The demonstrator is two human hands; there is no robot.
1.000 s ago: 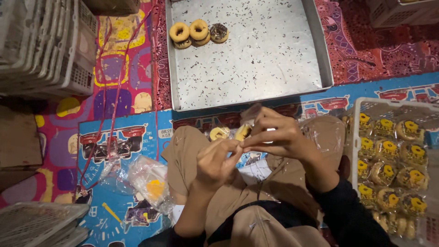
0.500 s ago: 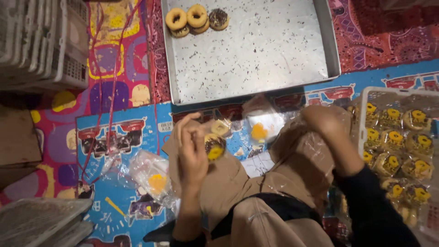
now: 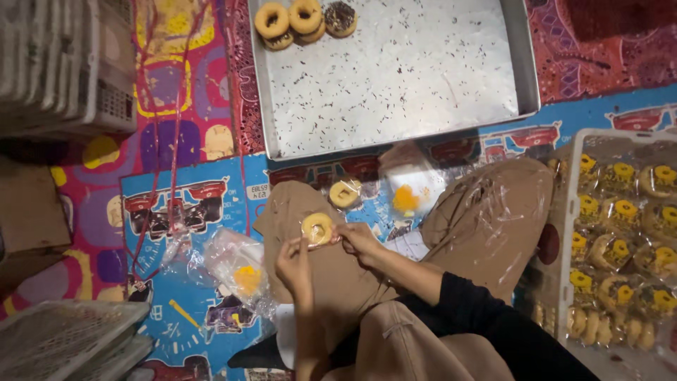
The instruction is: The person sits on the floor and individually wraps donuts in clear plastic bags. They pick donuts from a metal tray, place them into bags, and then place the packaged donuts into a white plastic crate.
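Both hands pinch one bagged donut (image 3: pixel 316 228) over the lap: left hand (image 3: pixel 295 263) underneath, right hand (image 3: pixel 357 240) at its side. Best hold the wrap edges softly, so the topping stays neat

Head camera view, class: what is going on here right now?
A person sits on a patterned floor mat, holding one yellow-iced donut between the left hand and right hand above their lap. A metal tray ahead carries three more donuts in its far corner. A white crate of bagged donuts stands at their right, and loose plastic bags lie at their left.
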